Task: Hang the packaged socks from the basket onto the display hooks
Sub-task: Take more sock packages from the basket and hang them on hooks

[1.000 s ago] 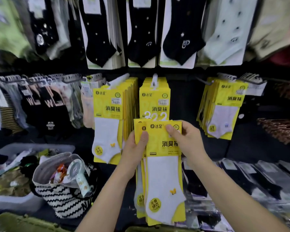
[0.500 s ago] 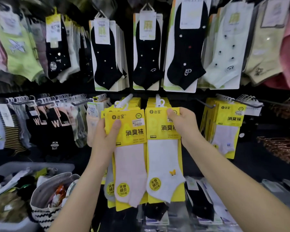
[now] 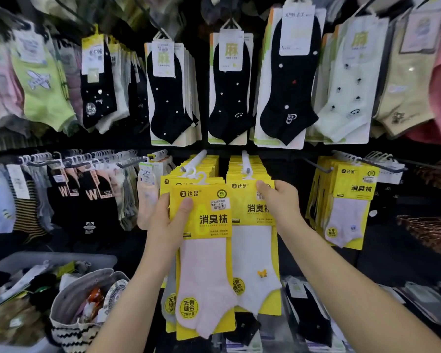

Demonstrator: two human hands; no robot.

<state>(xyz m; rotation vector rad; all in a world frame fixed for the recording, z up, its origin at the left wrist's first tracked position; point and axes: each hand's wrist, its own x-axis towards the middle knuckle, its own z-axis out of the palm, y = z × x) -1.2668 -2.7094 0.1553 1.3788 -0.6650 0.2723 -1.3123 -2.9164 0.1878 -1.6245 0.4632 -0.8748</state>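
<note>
Yellow-carded pink-sock pack [image 3: 204,250] gripped by left hand [image 3: 163,225], white-sock pack [image 3: 252,250] by right hand [image 3: 280,202]. Recommend squaring the pink pack's hanger loop [image 3: 201,177] to its hook [image 3: 197,159].

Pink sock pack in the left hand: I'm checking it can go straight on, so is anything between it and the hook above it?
Nothing visible does. The left hand holds the pink sock pack with its hanger at the tip of the white hook. Hung yellow packs crowd the hook farther back.
</note>
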